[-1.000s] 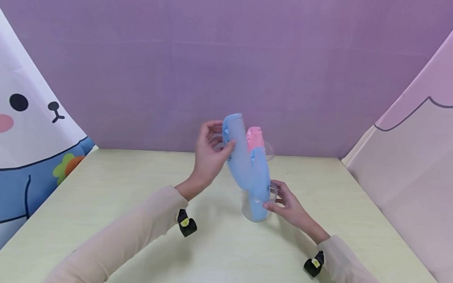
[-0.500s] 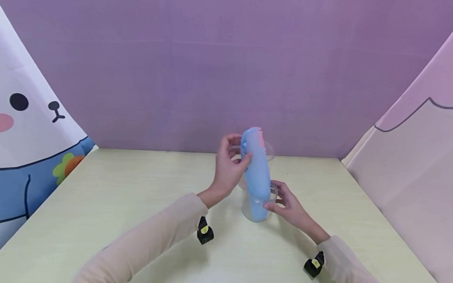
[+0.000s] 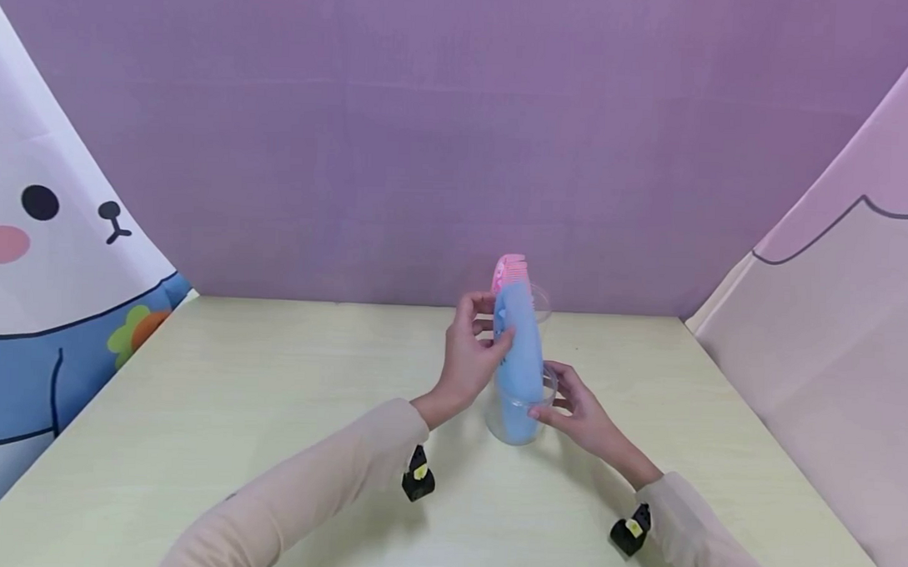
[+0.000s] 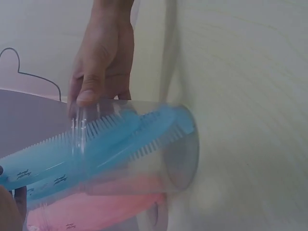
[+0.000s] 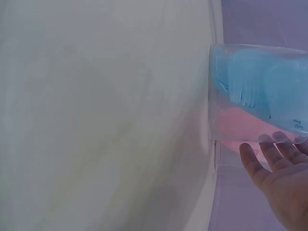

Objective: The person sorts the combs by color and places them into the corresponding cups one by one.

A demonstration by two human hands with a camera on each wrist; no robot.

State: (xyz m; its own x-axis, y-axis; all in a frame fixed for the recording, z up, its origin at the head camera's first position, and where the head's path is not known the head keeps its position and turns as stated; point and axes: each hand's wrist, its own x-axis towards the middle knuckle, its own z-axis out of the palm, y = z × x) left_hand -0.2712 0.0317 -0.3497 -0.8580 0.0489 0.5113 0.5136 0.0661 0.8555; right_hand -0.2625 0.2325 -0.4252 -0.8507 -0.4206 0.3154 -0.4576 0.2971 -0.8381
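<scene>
My left hand (image 3: 466, 355) pinches the upper part of a blue comb (image 3: 523, 344), whose lower end stands inside a clear plastic cup (image 3: 497, 423). Seen in the left wrist view, a second blue comb (image 4: 149, 137) leans beside it in the same cup, teeth showing through the wall. Around the cup's right side near the rim, my right hand (image 3: 580, 417) holds it with thumb and fingers. A pink comb (image 3: 510, 271) rises behind the blue ones; its body (image 4: 101, 207) shows beyond the front cup in the left wrist view.
Behind the front cup, the rim of another clear cup (image 3: 543, 305) shows. Both stand on a pale wooden table (image 3: 309, 353). A purple backdrop (image 3: 339, 146) closes off the far edge, with printed cloths at the left (image 3: 64, 278) and right (image 3: 835, 347).
My left hand has moved right and down, bringing its blue comb from a tilt outside into the cup beside the other. My right hand has stayed on the cup.
</scene>
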